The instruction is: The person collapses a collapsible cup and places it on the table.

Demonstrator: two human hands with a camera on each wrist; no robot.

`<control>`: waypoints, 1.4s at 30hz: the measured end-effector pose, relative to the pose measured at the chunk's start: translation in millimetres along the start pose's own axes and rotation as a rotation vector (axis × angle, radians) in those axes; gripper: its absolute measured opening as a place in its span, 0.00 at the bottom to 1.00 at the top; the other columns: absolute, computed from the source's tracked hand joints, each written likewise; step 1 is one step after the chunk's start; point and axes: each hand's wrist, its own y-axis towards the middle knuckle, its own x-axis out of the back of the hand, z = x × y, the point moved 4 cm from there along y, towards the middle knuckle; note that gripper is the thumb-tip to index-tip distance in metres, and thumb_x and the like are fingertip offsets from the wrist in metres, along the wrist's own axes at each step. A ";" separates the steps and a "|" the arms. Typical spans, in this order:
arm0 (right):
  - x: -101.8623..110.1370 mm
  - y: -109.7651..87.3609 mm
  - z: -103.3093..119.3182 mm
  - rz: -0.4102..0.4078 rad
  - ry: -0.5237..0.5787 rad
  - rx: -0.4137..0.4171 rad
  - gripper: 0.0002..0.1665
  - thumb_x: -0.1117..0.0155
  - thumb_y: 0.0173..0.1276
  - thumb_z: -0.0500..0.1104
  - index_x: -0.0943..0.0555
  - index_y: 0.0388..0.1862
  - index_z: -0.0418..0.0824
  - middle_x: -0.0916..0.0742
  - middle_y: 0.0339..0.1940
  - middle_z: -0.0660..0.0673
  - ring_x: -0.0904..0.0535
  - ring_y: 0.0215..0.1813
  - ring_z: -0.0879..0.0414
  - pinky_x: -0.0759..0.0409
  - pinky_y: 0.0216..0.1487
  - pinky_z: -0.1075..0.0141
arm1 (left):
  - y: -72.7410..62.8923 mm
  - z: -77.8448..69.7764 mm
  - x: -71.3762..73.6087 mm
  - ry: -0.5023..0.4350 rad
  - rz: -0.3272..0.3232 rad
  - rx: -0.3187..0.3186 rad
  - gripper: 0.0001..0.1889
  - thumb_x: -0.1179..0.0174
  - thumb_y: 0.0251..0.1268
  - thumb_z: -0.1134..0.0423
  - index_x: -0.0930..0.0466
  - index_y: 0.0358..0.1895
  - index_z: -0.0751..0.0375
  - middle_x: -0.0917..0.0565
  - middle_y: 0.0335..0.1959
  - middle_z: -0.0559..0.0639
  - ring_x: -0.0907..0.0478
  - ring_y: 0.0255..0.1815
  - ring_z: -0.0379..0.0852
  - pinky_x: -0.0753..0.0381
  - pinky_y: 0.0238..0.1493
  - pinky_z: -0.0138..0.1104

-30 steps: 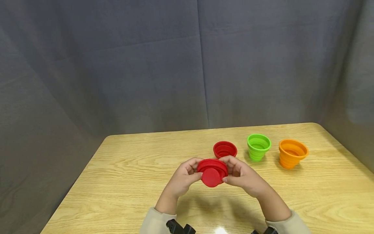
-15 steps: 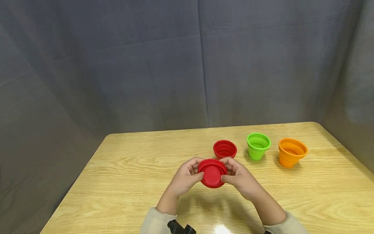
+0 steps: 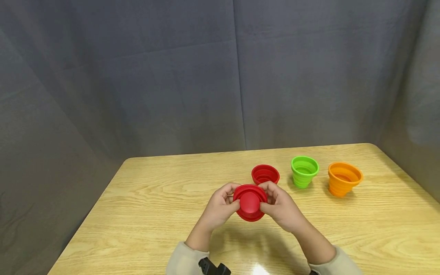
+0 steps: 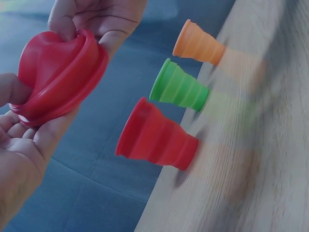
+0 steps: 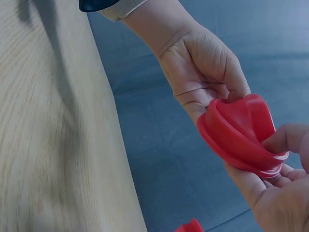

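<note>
Between both hands, raised over the table, is a red collapsible silicone cup, its round base facing the head camera. My left hand grips the cup's left side, thumb pressing beside the base and fingers round behind the rim. On the opposite side my right hand holds it the same way. The left wrist view shows the cup's wall buckled and creased where the thumbs push in. Just behind the hands, a second red cup stands extended on the table, its lower part hidden in the head view.
To the right of that red cup stand a green collapsible cup and an orange one, both extended and upright. They share a light wooden table, with a grey curtain behind and around it.
The held cup has tipped so its base faces the head camera more squarely. The right thumb has shifted inward, level with the left. The standing cups stay put.
</note>
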 end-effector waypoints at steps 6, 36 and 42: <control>-0.9 -0.3 0.8 -0.012 -0.020 -0.004 0.18 0.51 0.49 0.22 0.32 0.42 0.27 0.23 0.32 0.38 0.26 0.29 0.55 0.24 0.30 0.67 | 0.4 -4.9 -1.9 0.009 0.011 0.026 0.14 0.55 0.53 0.82 0.32 0.45 0.74 0.27 0.38 0.55 0.25 0.28 0.41 0.24 0.30 0.29; 12.1 -5.1 -6.3 0.178 0.003 -0.025 0.19 0.44 0.56 0.30 0.32 0.47 0.25 0.22 0.37 0.36 0.25 0.37 0.55 0.24 0.37 0.65 | -7.2 7.1 8.9 -0.051 0.211 -0.045 0.17 0.50 0.57 0.75 0.37 0.49 0.81 0.25 0.38 0.64 0.24 0.35 0.39 0.24 0.36 0.31; 15.4 -8.7 -4.9 0.254 0.038 0.005 0.20 0.46 0.60 0.33 0.34 0.50 0.24 0.23 0.38 0.35 0.25 0.39 0.54 0.25 0.41 0.64 | -6.0 8.6 8.7 -0.001 0.107 -0.003 0.17 0.47 0.55 0.75 0.33 0.48 0.79 0.25 0.39 0.65 0.24 0.36 0.39 0.24 0.37 0.32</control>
